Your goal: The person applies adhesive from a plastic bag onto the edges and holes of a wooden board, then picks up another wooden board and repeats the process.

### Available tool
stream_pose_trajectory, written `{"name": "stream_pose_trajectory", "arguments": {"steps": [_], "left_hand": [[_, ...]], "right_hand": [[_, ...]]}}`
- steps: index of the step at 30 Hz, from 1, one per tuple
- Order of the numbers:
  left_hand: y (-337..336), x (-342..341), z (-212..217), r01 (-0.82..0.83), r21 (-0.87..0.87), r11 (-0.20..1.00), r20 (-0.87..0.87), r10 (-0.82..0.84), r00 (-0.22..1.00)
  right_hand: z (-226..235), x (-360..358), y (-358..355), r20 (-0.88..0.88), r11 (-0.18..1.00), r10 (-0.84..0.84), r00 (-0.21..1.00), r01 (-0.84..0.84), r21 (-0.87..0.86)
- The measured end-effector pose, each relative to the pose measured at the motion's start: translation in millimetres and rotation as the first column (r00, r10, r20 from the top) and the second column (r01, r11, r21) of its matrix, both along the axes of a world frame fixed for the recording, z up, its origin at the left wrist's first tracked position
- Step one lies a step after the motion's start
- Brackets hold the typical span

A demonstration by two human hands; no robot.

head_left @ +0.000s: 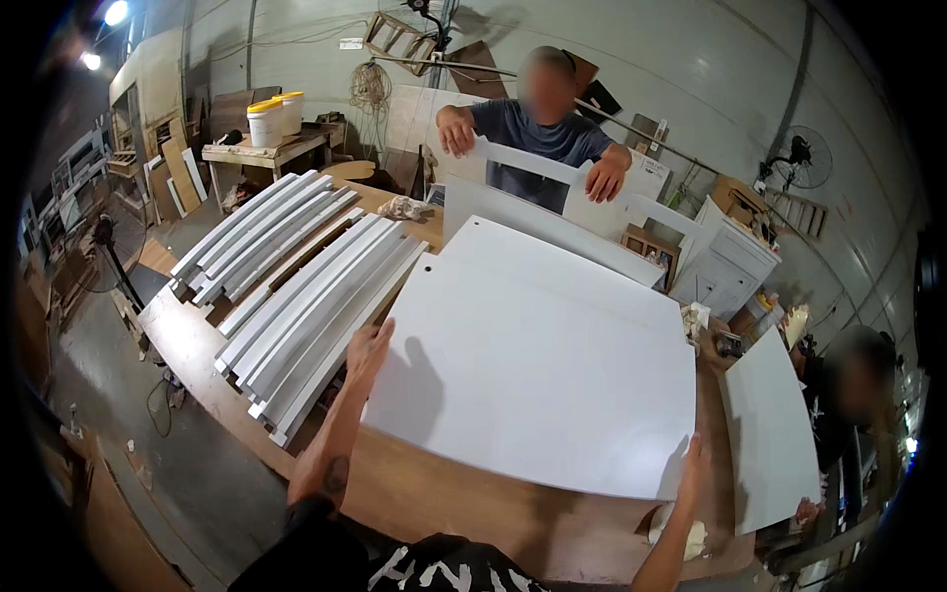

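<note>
A large white panel (543, 365) lies in front of me above the wooden table, with small dark holes near its far left corner. My left hand (370, 348) grips its left edge, thumb toward the top face. On the opposite edge, near the close right corner, my right hand (693, 464) is closed with the fingers along the side. The undersides of both grips are hidden. Just left of my left hand lie several long white strips (326, 286) in stacked rows. Past the panel's far edge stands another white board (547, 222) on its side.
Across the table a co-worker (538, 123) rests both hands on a white cut-out piece (528, 160). At the right, another person (858, 395) is beside an upright white panel (774, 434). The brown tabletop (444, 493) shows nearby. Buckets (264, 125) stand on a bench at back left.
</note>
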State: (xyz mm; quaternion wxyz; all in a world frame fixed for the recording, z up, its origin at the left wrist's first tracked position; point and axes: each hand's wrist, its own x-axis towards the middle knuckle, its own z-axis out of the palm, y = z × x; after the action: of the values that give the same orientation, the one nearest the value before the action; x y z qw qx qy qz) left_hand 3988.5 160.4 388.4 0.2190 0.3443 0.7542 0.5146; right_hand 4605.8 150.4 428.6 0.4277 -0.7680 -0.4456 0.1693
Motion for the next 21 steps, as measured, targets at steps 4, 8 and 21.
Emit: {"name": "stream_pose_trajectory", "arguments": {"steps": [4, 8, 21], "left_hand": [[-49.0, 14.8, -18.8, -0.093, 0.188, 0.978, 0.145, 0.066, 0.987], [-72.5, 4.1, -51.1, -0.245, 0.365, 0.898, 0.342, 0.115, 0.933], [-102.1, -2.3, -54.8, -0.418, 0.291, 0.861, 0.613, 0.167, 0.772]], "right_hand": [[-90.8, 49.5, -26.4, -0.27, 0.959, -0.071, 0.96, 0.14, 0.245], [-141.5, 45.2, -49.8, -0.556, 0.943, -0.136, 0.82, 0.28, 0.182], [-117.9, -19.7, -81.3, -0.679, 0.766, -0.232, 0.696, 0.561, 0.313]]}}
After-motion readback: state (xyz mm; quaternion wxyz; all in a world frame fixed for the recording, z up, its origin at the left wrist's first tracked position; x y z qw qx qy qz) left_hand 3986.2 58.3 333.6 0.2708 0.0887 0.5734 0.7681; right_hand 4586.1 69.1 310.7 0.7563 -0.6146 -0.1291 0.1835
